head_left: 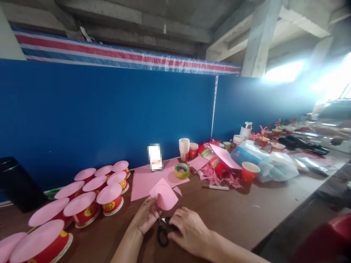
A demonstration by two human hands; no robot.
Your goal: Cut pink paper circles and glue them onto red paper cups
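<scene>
My left hand (148, 214) pinches a piece of pink paper (168, 200) between thumb and fingers; a circle outline shows on the paper, and its lower edge is rounded. Close beside it, my right hand (189, 228) is curled over one handle of a pair of black-handled scissors (162, 235). The other handle loop shows below, just above the brown table. Part of the blades is hidden by my hands. Behind the held piece, pink paper sheets (140, 186) lie flat, with a roll of tape (182, 170) on them.
At left stand several red paper cups topped with pink discs (80, 204), beside a black bottle (19, 186). A marker (215, 187), pink scraps (212, 177), a red cup (250, 171) and plastic bags (260, 159) lie rightward. A blue partition (109, 109) runs behind the table.
</scene>
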